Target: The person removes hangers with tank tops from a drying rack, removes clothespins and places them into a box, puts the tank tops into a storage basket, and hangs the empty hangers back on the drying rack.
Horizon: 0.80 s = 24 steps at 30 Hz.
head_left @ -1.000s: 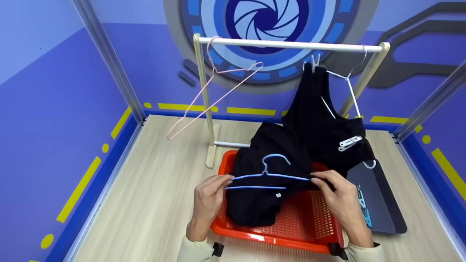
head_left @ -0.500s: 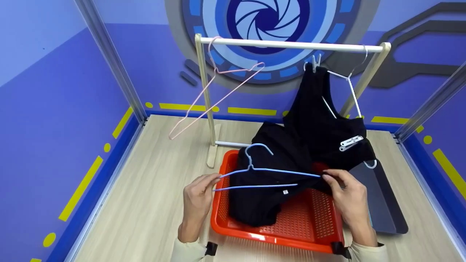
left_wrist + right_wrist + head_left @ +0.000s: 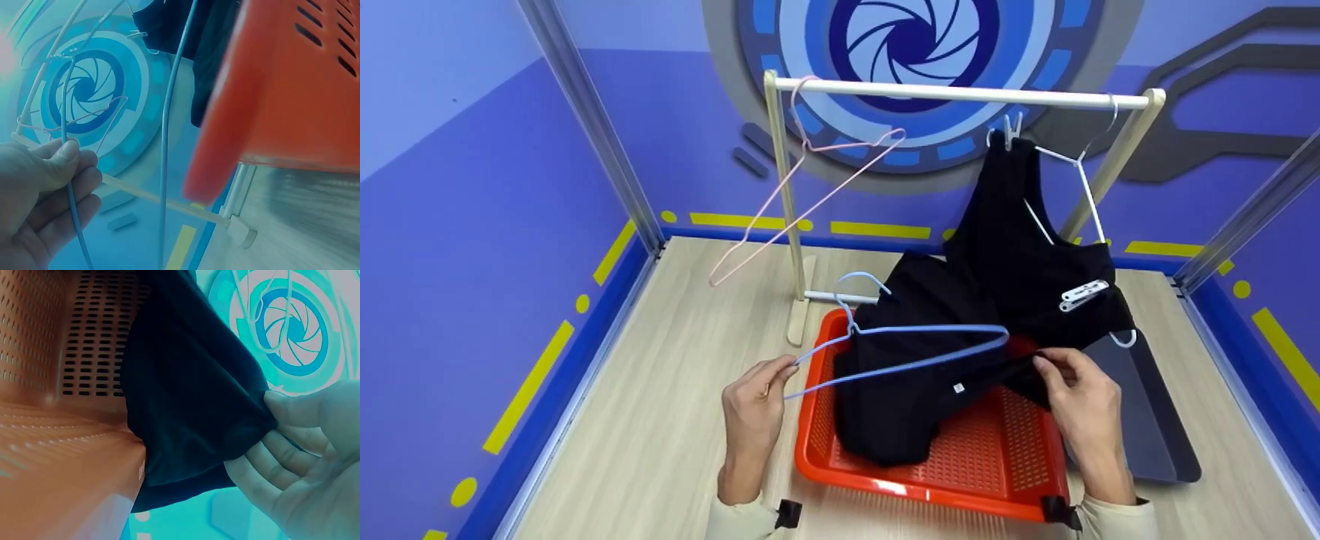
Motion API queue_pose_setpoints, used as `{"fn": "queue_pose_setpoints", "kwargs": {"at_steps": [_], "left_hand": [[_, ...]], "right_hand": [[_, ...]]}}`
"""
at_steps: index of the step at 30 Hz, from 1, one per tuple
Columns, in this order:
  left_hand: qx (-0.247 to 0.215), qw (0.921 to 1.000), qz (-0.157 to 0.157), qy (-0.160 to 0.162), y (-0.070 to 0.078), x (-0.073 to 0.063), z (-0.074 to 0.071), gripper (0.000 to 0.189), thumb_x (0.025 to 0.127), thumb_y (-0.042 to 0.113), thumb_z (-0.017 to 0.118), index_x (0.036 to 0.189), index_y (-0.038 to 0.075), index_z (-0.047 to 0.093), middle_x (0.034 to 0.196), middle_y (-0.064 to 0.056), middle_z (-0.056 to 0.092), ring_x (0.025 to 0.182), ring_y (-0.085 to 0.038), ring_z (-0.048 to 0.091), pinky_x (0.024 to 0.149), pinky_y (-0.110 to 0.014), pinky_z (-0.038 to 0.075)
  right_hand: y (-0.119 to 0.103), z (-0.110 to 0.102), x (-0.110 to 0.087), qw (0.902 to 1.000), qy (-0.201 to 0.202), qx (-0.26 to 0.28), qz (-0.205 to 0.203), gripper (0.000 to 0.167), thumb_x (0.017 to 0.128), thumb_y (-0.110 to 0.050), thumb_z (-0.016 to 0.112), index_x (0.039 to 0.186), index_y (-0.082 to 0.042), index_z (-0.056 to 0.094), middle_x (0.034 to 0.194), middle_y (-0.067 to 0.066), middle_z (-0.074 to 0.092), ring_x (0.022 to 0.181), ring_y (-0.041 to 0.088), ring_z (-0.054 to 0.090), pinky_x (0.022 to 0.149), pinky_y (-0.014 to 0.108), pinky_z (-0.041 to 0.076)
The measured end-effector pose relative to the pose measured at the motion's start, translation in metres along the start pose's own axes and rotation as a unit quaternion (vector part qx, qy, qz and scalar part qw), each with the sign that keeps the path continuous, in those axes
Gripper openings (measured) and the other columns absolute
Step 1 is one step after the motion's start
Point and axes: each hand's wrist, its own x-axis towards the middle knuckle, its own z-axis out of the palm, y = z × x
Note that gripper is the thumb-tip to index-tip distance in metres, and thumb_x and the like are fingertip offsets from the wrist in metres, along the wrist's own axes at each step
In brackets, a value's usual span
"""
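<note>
My left hand [image 3: 754, 409] pinches the left end of a blue clothes hanger [image 3: 922, 328], hook up, between thumb and fingers. In the left wrist view its thumb and forefinger hold one thin bar. The hanger's right end shows whole over a black garment [image 3: 889, 427] with a small white tag, which lies bunched in the red basket [image 3: 877, 486]. At the basket's right side my right hand [image 3: 1084, 401] pinches an edge of this garment and pulls it taut. The right wrist view shows the cloth [image 3: 197, 394] draped from the thumb and fingers.
Behind the basket stands a rack with a white rail [image 3: 960, 91]. On it hang a pink hanger [image 3: 829, 199] and a white hanger [image 3: 1087, 187] with a black sleeveless top [image 3: 1005, 262], held by clothespins [image 3: 1084, 292]. A grey tray [image 3: 1174, 442] lies at the right.
The left hand has moved left with the blue hanger, whose right end has come into sight. The right hand has shifted slightly right, holding the garment's edge apart from the hanger.
</note>
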Motion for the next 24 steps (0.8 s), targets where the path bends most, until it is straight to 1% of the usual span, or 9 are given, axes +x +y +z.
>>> {"fn": "queue_pose_setpoints", "kwargs": {"at_steps": [3, 7, 10, 13, 17, 20, 24], "left_hand": [[0.011, 0.9999, -0.007, 0.009, 0.004, 0.001, 0.000, 0.021, 0.078, -0.012, 0.087, 0.095, 0.000, 0.082, 0.086, -0.007, 0.079, 0.074, -0.022, 0.077, 0.074, -0.022, 0.059], [0.027, 0.9992, -0.023, 0.017, 0.010, 0.000, 0.000, 0.021, 0.078, -0.010, 0.088, 0.094, 0.001, 0.083, 0.085, -0.005, 0.079, 0.073, -0.021, 0.076, 0.069, -0.027, 0.060], [0.038, 0.9983, -0.036, 0.025, 0.016, -0.001, 0.001, 0.019, 0.079, -0.009, 0.088, 0.094, 0.002, 0.083, 0.084, -0.004, 0.079, 0.070, -0.020, 0.076, 0.063, -0.029, 0.059], [0.040, 0.9973, -0.050, 0.035, 0.020, -0.001, 0.002, 0.017, 0.080, -0.009, 0.088, 0.094, 0.001, 0.083, 0.083, -0.006, 0.079, 0.068, -0.020, 0.074, 0.060, -0.028, 0.057], [0.042, 0.9955, -0.074, 0.043, 0.025, -0.003, 0.005, 0.017, 0.081, -0.009, 0.088, 0.094, 0.000, 0.083, 0.081, -0.007, 0.078, 0.064, -0.016, 0.069, 0.058, -0.020, 0.053], [0.040, 0.9933, -0.099, 0.044, 0.028, -0.007, 0.007, 0.017, 0.081, -0.009, 0.087, 0.095, -0.001, 0.083, 0.082, -0.006, 0.078, 0.063, -0.013, 0.066, 0.058, -0.017, 0.050], [0.034, 0.9893, -0.135, 0.044, 0.032, -0.009, 0.010, 0.016, 0.083, -0.008, 0.087, 0.096, -0.002, 0.082, 0.082, -0.006, 0.078, 0.063, -0.013, 0.067, 0.058, -0.016, 0.051]], "right_hand": [[-0.004, 0.003, -0.003, 0.9996, -0.026, 0.011, -0.007, 0.006, 0.093, -0.003, 0.082, 0.099, -0.004, 0.080, 0.091, 0.011, 0.078, 0.076, 0.000, 0.064, 0.069, 0.008, 0.045], [-0.013, 0.009, -0.009, 0.9963, -0.079, 0.030, -0.018, 0.009, 0.091, -0.001, 0.083, 0.099, -0.004, 0.079, 0.090, 0.010, 0.078, 0.076, 0.005, 0.067, 0.068, 0.009, 0.047], [-0.020, 0.014, -0.015, 0.9912, -0.122, 0.042, -0.031, 0.011, 0.090, -0.001, 0.084, 0.098, -0.006, 0.079, 0.089, 0.005, 0.078, 0.076, 0.008, 0.068, 0.068, 0.014, 0.052], [-0.027, 0.020, -0.020, 0.9847, -0.163, 0.049, -0.038, 0.012, 0.089, -0.001, 0.085, 0.095, -0.010, 0.078, 0.087, -0.002, 0.077, 0.075, 0.009, 0.068, 0.067, 0.022, 0.054], [-0.034, 0.027, -0.025, 0.9749, -0.216, 0.047, -0.027, 0.013, 0.092, -0.003, 0.084, 0.093, -0.014, 0.078, 0.084, -0.008, 0.073, 0.073, 0.007, 0.065, 0.067, 0.026, 0.054], [-0.036, 0.031, -0.028, 0.9670, -0.251, 0.041, -0.011, 0.010, 0.095, -0.007, 0.081, 0.092, -0.015, 0.077, 0.080, -0.009, 0.069, 0.071, 0.007, 0.062, 0.065, 0.026, 0.051], [-0.036, 0.034, -0.031, 0.9597, -0.278, 0.040, 0.015, 0.008, 0.097, -0.012, 0.080, 0.092, -0.016, 0.076, 0.077, -0.009, 0.067, 0.069, 0.007, 0.060, 0.064, 0.026, 0.049]]}}
